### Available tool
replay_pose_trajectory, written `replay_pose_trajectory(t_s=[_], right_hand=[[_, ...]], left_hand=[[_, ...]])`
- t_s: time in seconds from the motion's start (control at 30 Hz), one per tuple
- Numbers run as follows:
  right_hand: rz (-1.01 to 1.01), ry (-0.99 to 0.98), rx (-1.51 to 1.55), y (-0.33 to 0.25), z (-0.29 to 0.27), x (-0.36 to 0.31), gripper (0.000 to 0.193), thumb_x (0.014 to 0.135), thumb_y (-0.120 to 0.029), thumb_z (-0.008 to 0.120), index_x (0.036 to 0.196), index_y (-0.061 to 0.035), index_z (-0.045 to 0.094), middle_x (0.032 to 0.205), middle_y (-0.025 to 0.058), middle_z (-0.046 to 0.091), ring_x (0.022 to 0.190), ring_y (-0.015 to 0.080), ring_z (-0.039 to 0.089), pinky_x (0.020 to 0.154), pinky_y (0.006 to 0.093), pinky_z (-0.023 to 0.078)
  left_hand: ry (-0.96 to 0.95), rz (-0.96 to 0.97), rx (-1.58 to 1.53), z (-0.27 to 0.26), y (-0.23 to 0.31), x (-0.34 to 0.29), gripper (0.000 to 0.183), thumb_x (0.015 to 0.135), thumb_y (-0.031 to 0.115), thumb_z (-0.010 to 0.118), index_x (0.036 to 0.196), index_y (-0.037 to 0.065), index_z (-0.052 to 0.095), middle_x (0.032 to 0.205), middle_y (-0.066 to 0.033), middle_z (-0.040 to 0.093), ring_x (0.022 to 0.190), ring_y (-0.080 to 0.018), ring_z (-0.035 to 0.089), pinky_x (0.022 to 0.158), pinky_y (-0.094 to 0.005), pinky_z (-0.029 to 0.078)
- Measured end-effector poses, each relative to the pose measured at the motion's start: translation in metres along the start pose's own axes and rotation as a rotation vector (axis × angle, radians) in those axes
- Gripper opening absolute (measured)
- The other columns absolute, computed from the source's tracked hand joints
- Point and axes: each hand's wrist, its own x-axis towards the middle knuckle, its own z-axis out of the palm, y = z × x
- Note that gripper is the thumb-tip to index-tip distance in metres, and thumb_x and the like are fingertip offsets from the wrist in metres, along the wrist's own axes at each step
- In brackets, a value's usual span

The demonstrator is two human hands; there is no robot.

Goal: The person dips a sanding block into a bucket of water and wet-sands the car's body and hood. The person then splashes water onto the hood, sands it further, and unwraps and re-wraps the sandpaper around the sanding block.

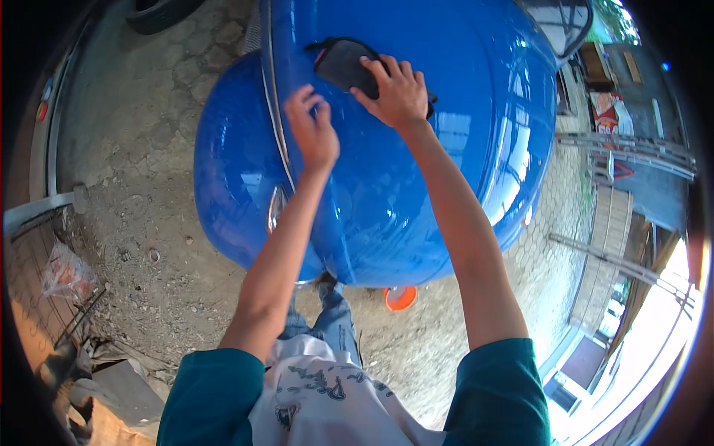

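Observation:
A glossy blue car body [387, 201] with rounded panels curves out in front of me. On its upper panel lies a dark grey, black-edged soft pad [343, 65] with a small red patch at its left end. My right hand [398, 93] presses down on this pad, thumb and fingers gripping its right part; the palm hides some of it. To the left, my left hand [312, 132] is at the panel beside a chrome trim strip [277, 123], fingers loosely bent and apart, slightly blurred, with nothing in them. Whether it touches the paint I cannot tell.
An orange container [400, 298] stands on the ground by the car's near edge. A tyre [160, 15] lies at the far left. Bamboo poles [625, 145] and a ladder-like frame [606, 249] are on the right. A clear plastic bag [68, 273] and scraps lie at left.

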Motion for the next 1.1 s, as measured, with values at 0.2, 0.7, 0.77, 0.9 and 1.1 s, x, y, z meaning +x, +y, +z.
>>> replay_pose_trajectory(t_s=[0.2, 0.7, 0.77, 0.9, 1.1], right_hand=[[-0.146, -0.152, 0.019, -0.005, -0.023, -0.068, 0.058, 0.078, -0.058, 0.073, 0.128, -0.0327, 0.057, 0.128, 0.0017, 0.059, 0.108, 0.0247, 0.058, 0.085, 0.0429, 0.047], [0.067, 0.296, 0.096, -0.017, -0.009, -0.097, 0.018, 0.088, -0.033, 0.065, 0.098, -0.0176, 0.069, 0.086, -0.0015, 0.067, 0.077, 0.0199, 0.062, 0.074, 0.038, 0.045], [0.028, 0.266, 0.121, -0.018, -0.012, -0.099, 0.019, 0.089, -0.033, 0.064, 0.097, -0.0168, 0.07, 0.086, -0.0015, 0.067, 0.078, 0.02, 0.062, 0.075, 0.0374, 0.044], [-0.005, 0.274, 0.148, -0.019, -0.012, -0.124, 0.018, 0.087, -0.035, 0.065, 0.091, -0.0182, 0.068, 0.08, -0.0021, 0.062, 0.074, 0.0195, 0.06, 0.074, 0.0375, 0.044], [-0.063, 0.37, 0.171, -0.022, -0.013, -0.163, 0.019, 0.085, -0.037, 0.066, 0.091, -0.019, 0.068, 0.081, -0.0025, 0.062, 0.073, 0.0187, 0.059, 0.071, 0.036, 0.042]], left_hand=[[-0.261, 0.584, 0.472, 0.01, 0.026, 0.057, 0.022, 0.096, 0.023, 0.057, 0.113, 0.014, 0.068, 0.118, -0.0126, 0.061, 0.105, -0.0286, 0.061, 0.09, -0.042, 0.048], [-0.207, 0.621, 0.764, 0.007, 0.001, 0.008, 0.017, 0.091, 0.023, 0.06, 0.081, 0.012, 0.068, 0.077, -0.0031, 0.067, 0.073, -0.0254, 0.062, 0.068, -0.0406, 0.047], [-0.164, 0.56, 0.802, 0.001, 0.001, -0.006, 0.016, 0.091, 0.023, 0.06, 0.082, 0.012, 0.068, 0.077, -0.0024, 0.067, 0.074, -0.0256, 0.061, 0.067, -0.0408, 0.046], [-0.13, 0.562, 0.853, -0.005, 0.001, -0.035, 0.015, 0.09, 0.023, 0.06, 0.082, 0.013, 0.067, 0.079, -0.0022, 0.067, 0.076, -0.0259, 0.062, 0.067, -0.0413, 0.046], [-0.136, 0.543, 0.892, -0.014, 0.006, -0.082, 0.015, 0.088, 0.022, 0.06, 0.082, 0.011, 0.068, 0.078, -0.0042, 0.066, 0.075, -0.0256, 0.061, 0.067, -0.0428, 0.045]])
